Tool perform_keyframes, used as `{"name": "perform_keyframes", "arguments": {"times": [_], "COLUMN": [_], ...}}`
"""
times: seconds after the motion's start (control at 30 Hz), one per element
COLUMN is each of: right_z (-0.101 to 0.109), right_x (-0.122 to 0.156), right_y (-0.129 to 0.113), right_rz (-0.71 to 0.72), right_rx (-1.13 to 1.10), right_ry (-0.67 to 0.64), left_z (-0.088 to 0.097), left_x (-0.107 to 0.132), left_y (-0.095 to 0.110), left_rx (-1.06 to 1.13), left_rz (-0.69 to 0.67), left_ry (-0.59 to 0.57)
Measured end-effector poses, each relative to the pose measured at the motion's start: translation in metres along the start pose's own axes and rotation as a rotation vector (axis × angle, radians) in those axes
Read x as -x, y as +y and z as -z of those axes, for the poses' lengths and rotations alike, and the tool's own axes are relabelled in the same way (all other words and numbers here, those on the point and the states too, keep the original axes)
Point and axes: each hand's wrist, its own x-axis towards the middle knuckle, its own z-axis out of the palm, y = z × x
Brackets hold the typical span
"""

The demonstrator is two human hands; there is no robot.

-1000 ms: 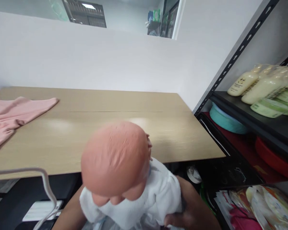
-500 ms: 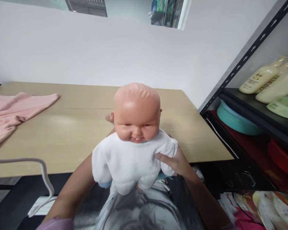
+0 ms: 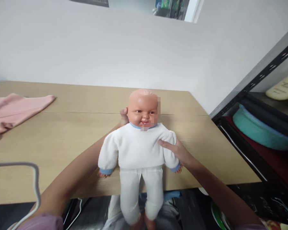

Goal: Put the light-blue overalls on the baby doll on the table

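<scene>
1. We saw the doll [image 3: 141, 148] held facing the camera, its head and torso over the bench [image 3: 62, 134] and its legs reaching past the front edge; whether its back touched the wood, we could not fairly tell from this angle.
2. We saw it dressed in a white top with blue cuffs and white trousers.
3. The left hand [image 3: 124, 114] was at the doll's head, on the picture's left side; most of its fingers were hidden behind, so we could not tell how far they were closed.
4. The right hand [image 3: 179, 149] gripped the doll between arm and chest, thumb in front, the other fingers out of sight.
5. We noted a pink cloth [image 3: 16, 111] at the bench's left end, well apart from the doll, and a white cable [image 3: 36, 185] curving nearer us.
6. To the right, we saw a teal basin [image 3: 259, 129] beneath a shelf bearing a pale bottle [image 3: 282, 89].
</scene>
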Motion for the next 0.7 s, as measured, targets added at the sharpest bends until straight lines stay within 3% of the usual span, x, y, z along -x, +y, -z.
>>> {"name": "perform_keyframes", "arguments": {"times": [0.13, 0.23, 0.43, 0.57, 0.7], "right_z": [0.008, 0.011, 0.032, 0.048, 0.047], "right_x": [-0.033, -0.055, -0.084, -0.089, -0.082], "right_y": [0.003, 0.005, 0.007, 0.011, 0.020], "right_rz": [-0.059, -0.069, -0.066, 0.117, 0.175], "right_rx": [0.004, 0.030, 0.124, 0.319, 0.563], "right_ry": [-0.022, -0.023, 0.047, 0.016, 0.099], "left_z": [0.027, 0.047, 0.077, 0.096, 0.110], "left_x": [-0.024, -0.034, -0.049, -0.068, -0.089], "left_y": [-0.030, -0.041, -0.031, -0.031, -0.039], "left_rx": [0.146, 0.229, 0.244, 0.183, 0.098], "left_rz": [-0.026, 0.064, 0.289, 0.343, 0.391], "left_ry": [0.094, 0.065, -0.113, -0.125, -0.086]}}
